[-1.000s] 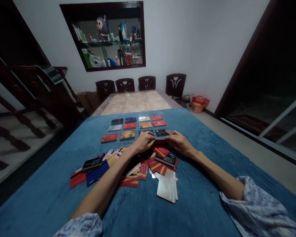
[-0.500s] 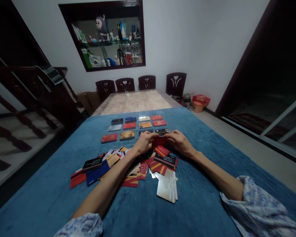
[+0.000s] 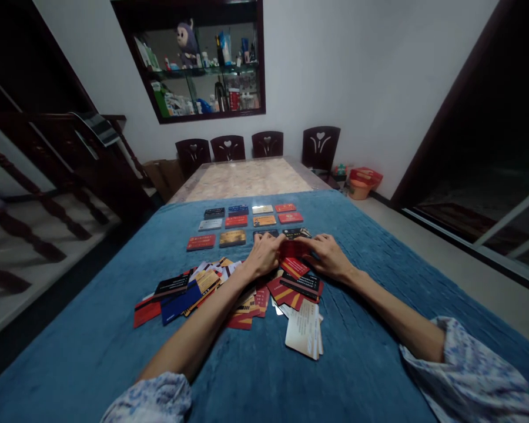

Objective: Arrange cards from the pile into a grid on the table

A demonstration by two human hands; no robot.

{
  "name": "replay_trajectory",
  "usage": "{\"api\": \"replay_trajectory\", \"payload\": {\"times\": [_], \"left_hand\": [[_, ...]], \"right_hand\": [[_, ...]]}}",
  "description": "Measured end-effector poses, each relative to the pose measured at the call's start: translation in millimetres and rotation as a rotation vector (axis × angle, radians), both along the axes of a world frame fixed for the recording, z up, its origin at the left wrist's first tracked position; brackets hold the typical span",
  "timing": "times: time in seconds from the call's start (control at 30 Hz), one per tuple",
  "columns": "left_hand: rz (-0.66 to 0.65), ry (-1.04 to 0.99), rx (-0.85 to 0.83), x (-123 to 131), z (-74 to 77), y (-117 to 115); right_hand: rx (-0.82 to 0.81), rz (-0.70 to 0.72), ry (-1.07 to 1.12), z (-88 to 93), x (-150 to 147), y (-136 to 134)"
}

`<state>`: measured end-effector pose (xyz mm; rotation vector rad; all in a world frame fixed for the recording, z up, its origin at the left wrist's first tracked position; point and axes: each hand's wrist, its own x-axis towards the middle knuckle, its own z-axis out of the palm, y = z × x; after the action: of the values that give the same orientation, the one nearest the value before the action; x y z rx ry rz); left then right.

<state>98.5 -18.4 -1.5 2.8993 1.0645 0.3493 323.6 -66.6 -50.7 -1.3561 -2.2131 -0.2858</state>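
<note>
Between my two hands is a stack of red cards [image 3: 293, 249], held by its short ends. My left hand [image 3: 264, 257] closes on its left end, and my right hand [image 3: 329, 256] grips the right one. Just below, a loose heap of mixed cards has a black card [image 3: 300, 283] and a whitish card [image 3: 303, 330] on its right side. A blue card [image 3: 180, 302] lies in the heap's left part, which my left forearm partly covers. Beyond my fingers sits a black patterned card stack [image 3: 296, 234]; a dark stack [image 3: 265, 234] beside it is partly hidden by my left hand.
Neat card stacks stand in rows farther back, among them a gold stack [image 3: 232, 238] and an orange one [image 3: 264, 221]. A blue cloth [image 3: 361, 364] covers the near part of the table [image 3: 247, 176]. Dark chairs [image 3: 321, 147] line the far end.
The whole scene has shifted slightly to the right in view. Both hands stay on the red card stack, with little visible movement of their own.
</note>
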Motion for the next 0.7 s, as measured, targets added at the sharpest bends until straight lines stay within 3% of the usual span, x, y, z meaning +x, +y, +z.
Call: {"api": "replay_trajectory", "payload": {"times": [0.7], "left_hand": [[0.009,-0.078,-0.048,2.1,-4.8,1.7]], "right_hand": [[0.029,-0.066,-0.122,4.3,-5.0,-1.2]]}}
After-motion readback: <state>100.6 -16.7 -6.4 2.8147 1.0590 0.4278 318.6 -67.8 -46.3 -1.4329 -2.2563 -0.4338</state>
